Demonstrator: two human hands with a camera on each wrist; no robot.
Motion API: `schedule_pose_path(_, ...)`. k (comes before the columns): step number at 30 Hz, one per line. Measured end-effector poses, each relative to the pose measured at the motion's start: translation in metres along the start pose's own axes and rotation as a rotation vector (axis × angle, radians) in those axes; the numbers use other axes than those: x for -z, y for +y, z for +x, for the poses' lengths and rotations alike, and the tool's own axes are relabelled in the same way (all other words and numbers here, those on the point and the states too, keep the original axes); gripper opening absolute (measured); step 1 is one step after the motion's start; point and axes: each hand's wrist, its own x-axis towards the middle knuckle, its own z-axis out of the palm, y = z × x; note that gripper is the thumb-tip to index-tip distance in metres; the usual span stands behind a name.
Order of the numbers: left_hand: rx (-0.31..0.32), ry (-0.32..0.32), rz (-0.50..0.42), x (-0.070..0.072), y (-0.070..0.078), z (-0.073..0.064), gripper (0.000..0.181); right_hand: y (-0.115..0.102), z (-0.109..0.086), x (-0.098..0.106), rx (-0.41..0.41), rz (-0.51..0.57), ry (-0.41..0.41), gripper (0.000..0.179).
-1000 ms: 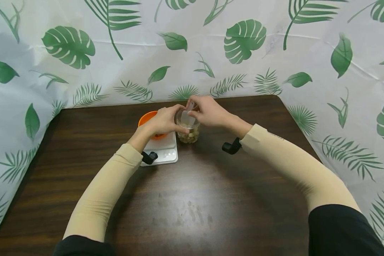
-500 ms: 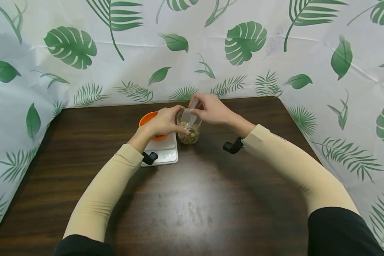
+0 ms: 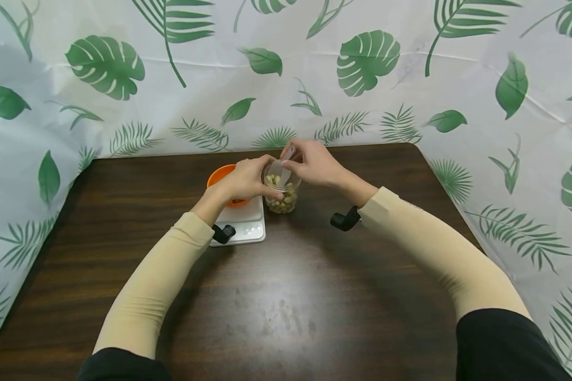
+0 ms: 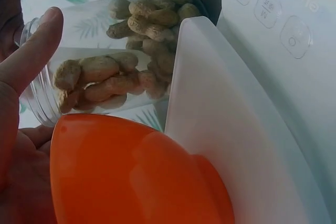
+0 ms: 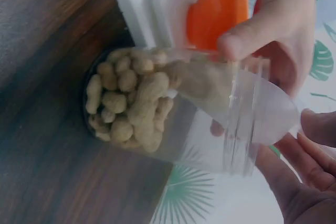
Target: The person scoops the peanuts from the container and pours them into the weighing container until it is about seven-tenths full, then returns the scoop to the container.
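Note:
A clear plastic jar [image 5: 210, 156] holds several unshelled peanuts [image 5: 144, 106]. It stands on the table beside the scale. My left hand [image 3: 243, 179] grips it near its threaded mouth, the thumb across one side and fingers on the other. From the right, my right hand [image 3: 314, 163] pinches a translucent scoop [image 5: 278, 113] by its short handle. The scoop's blade slants down through the mouth, and peanuts lie against its inner end. In the left wrist view, peanuts [image 4: 102, 74] reach along the wall toward the thumb.
An orange bowl [image 4: 121, 166] sits on a white kitchen scale [image 3: 248, 233], close by the jar and partly under the left hand. The brown wooden table [image 3: 286, 296] ends at the back against a leaf-patterned sheet [image 3: 181, 100].
The scoop has shifted inside the jar, and more peanuts now show up near the mouth. My right hand has moved only slightly; the left keeps its place on the jar.

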Motion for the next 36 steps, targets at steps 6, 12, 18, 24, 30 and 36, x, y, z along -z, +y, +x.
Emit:
schedule_pose_path(6,0.000,0.000,0.000,0.000,0.000,0.001,0.085,0.001,0.000,-0.005,0.051,-0.003,-0.003,0.014)
schedule_pose_path(12,0.000,0.003,-0.005,-0.002,-0.002,0.001,0.083,0.006,-0.003,-0.007,-0.021,0.078,0.043,0.012)
schedule_pose_path(18,-0.010,0.011,-0.008,-0.001,-0.003,0.002,0.083,0.010,-0.005,-0.004,-0.055,0.152,0.056,0.015)
schedule_pose_path(24,-0.015,0.009,-0.005,-0.001,-0.001,0.002,0.085,0.012,-0.009,-0.002,-0.109,0.225,0.079,0.016)
schedule_pose_path(30,-0.014,0.009,0.010,-0.002,-0.002,0.003,0.087,0.018,-0.015,0.002,-0.142,0.319,0.112,0.018)
schedule_pose_path(36,-0.005,0.012,0.003,-0.003,-0.001,0.003,0.087,0.026,-0.023,0.005,-0.153,0.456,0.151,0.020)
